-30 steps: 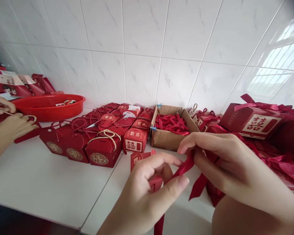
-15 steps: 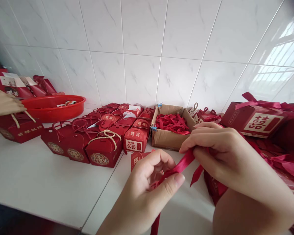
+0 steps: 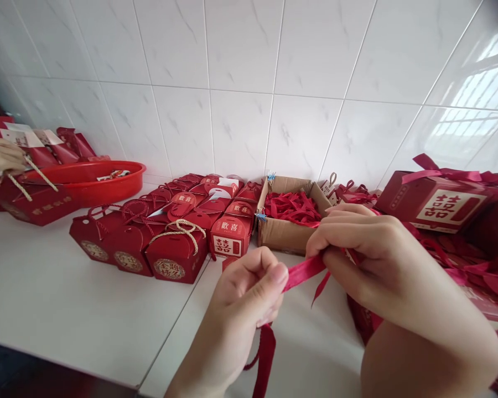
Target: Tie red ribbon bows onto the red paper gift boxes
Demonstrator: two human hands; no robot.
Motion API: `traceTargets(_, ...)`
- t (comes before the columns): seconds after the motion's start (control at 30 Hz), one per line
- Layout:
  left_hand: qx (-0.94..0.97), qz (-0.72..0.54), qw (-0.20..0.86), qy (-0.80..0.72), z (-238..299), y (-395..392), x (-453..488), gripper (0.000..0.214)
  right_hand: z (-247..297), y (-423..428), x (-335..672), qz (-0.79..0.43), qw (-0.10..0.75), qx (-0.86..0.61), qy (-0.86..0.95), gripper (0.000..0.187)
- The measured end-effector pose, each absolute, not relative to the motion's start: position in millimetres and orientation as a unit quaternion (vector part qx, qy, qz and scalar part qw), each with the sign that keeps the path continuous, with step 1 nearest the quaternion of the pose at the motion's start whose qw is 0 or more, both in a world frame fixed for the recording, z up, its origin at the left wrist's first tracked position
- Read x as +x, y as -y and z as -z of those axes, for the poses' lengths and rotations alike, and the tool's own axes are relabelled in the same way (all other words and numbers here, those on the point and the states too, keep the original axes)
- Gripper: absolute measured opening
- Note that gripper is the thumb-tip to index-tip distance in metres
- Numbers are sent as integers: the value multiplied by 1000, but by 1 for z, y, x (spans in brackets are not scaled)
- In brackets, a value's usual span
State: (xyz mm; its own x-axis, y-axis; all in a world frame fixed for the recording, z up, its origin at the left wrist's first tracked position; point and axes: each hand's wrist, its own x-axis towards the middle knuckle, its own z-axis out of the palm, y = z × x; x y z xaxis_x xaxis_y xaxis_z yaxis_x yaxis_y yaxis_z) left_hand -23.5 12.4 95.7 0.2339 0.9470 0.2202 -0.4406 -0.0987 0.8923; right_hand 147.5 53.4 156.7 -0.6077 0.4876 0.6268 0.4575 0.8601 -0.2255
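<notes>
A dark pink-red ribbon runs taut between my two hands over the white counter. My left hand pinches it between thumb and curled fingers, and a loose end hangs below that hand beside a thin red cord. My right hand is closed on the other part of the ribbon, with a short tail dangling under the fingers. Just behind my left hand, a red box is mostly hidden. Behind my right hand stands an open cardboard box with many red ribbons in it.
Rows of red gift boxes with cord handles stand left of centre. Red boxes tied with bows are piled at right. At far left, another person's hand holds a rope-handled red box near a red basin.
My left thumb has closed down on the ribbon, and the stretch between my hands is flatter. The other person's hand has moved the rope-handled box back and left.
</notes>
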Motion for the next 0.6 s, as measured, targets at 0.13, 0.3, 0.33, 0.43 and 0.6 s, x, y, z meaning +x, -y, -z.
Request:
traceTargets(0.13,471,-558,643,-230,-96,-11,-20,37,-156,-53,148,-14,359,-262,896,26)
traceTargets(0.3,489,-533,653,-224,-94,-7,-18,40,-157,-55,148,-19,362,-263,894,25)
traceTargets(0.33,490,-533,652,-224,-94,-7,-18,40,-157,-55,148,-22,364,-263,893,25)
traceTargets(0.43,494,-534,651,-216,-93,-7,-20,39,-158,-56,149,-28,375,-260,889,26)
traceTargets(0.6,512,-520,650,-211,-94,-4,-23,39,-159,-58,154,-19,405,-276,872,29)
